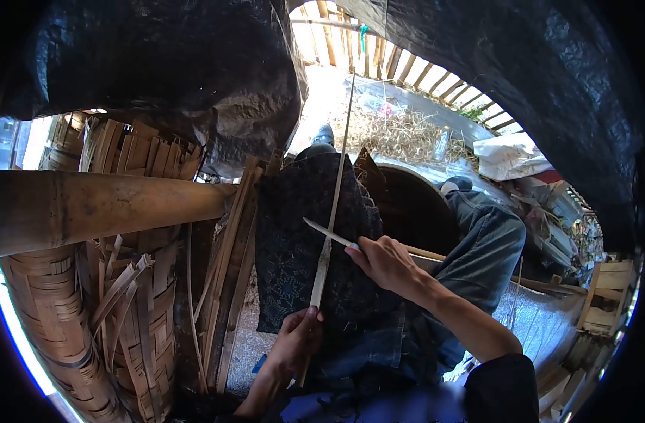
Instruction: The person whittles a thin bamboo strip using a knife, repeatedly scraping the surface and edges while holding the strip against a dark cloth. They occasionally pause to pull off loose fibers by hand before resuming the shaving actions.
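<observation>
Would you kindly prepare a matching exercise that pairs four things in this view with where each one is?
Things:
1. Knife
2. Long thin strip
3. Thick pole
4. Patterned dark cloth

Places:
A. Jutting in from the picture's left edge
B. Spread beneath the knife
C. Held in the left hand
D. Held in the right hand

Pairs: 1-D, 2-C, 3-A, 4-B

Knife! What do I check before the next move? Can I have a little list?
1. Right hand grips the knife: ok.
2. Left hand holds the strip at its near part: ok.
3. Left hand is apart from the knife: ok.
4. Dark cloth lies under part of the strip: ok.
5. Knife is sharp: cannot tell.
</observation>
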